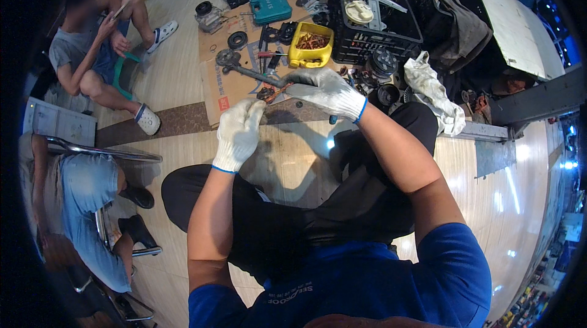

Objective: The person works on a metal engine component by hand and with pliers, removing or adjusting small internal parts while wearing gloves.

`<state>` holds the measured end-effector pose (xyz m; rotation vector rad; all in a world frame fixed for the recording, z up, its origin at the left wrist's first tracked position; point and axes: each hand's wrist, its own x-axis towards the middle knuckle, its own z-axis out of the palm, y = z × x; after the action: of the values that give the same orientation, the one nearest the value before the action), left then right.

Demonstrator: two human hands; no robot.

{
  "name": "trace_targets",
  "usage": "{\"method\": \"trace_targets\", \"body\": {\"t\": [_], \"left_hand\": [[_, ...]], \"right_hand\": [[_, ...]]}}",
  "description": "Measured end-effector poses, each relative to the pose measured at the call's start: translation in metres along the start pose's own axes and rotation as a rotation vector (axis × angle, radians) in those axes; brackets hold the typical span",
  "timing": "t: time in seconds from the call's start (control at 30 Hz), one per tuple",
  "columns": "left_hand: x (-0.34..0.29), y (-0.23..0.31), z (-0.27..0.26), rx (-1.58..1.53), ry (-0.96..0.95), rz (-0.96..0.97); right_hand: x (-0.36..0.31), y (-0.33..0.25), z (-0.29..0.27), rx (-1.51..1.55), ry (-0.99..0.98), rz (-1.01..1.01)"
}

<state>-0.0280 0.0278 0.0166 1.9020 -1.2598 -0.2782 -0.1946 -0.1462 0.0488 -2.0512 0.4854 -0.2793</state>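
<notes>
Both my hands wear white knit gloves with blue cuffs and are close together over the cardboard's near edge. My left hand [237, 132] is closed, its fingertips pinching beside a small tangle of coppery wire [266, 93]. To the right, my right hand [327, 90] is closed on a tool mostly hidden by the glove. A dark blue-green handle end [333, 119] shows below that hand. A long dark metal bar [257, 76] with a round head reaches toward the right hand's fingers; whether it is held I cannot tell. Beyond the hands stands a cut-open yellow jug [299, 60] holding coppery pieces.
Cardboard [211, 92] carries a teal tool case [270, 7], a black ring [237, 40] and a metal machine part [208, 18]. Black crates [373, 52] and a white cloth [431, 92] lie right. Two people sit left, one on a metal-framed chair [101, 149].
</notes>
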Motion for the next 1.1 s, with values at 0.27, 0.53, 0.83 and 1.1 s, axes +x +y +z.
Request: {"method": "trace_targets", "body": {"t": [0.27, 0.53, 0.83, 1.1], "left_hand": [[0.002, 0.016, -0.003, -0.336, -0.139, -0.278], [-0.010, 0.011, 0.020, -0.447, -0.192, -0.185], [-0.012, 0.019, 0.024, -0.696, -0.182, -0.342], [-0.006, 0.007, 0.020, -0.080, 0.043, -0.055]], "right_hand": [[-0.004, 0.009, -0.005, -0.126, -0.006, -0.108], [-0.002, 0.009, 0.026, 0.263, -0.008, -0.076], [-0.003, 0.007, 0.031, 0.262, 0.028, -0.037], [0.007, 0.015, 0.016, 0.157, -0.033, -0.085]]}}
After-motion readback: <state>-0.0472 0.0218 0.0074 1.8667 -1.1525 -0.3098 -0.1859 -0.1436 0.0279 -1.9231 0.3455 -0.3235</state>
